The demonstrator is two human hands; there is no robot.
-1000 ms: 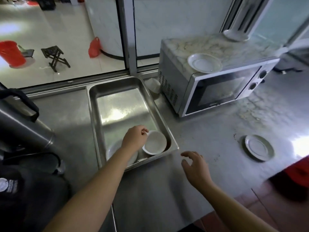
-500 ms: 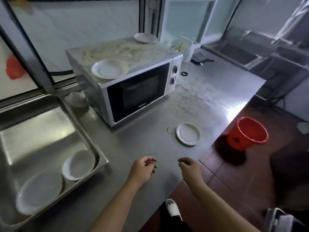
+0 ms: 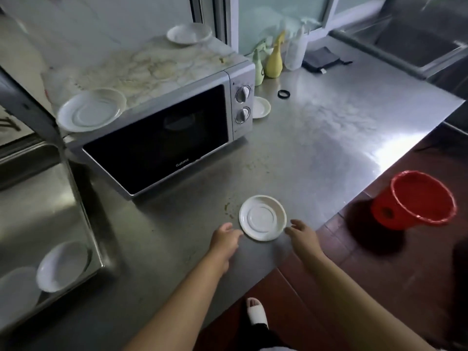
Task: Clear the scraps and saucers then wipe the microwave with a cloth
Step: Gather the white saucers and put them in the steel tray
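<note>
Left hand (image 3: 224, 236) and right hand (image 3: 302, 234) both empty, fingers loose, now flanking the saucer (image 3: 262, 218) near the counter (image 3: 316, 148) edge; left fingertips at its rim. A second ago the left set a dish in the steel tray (image 3: 83, 214). Two saucers remain on the stained microwave (image 3: 162, 133). Next pickup likely; wiping not yet started.
</note>
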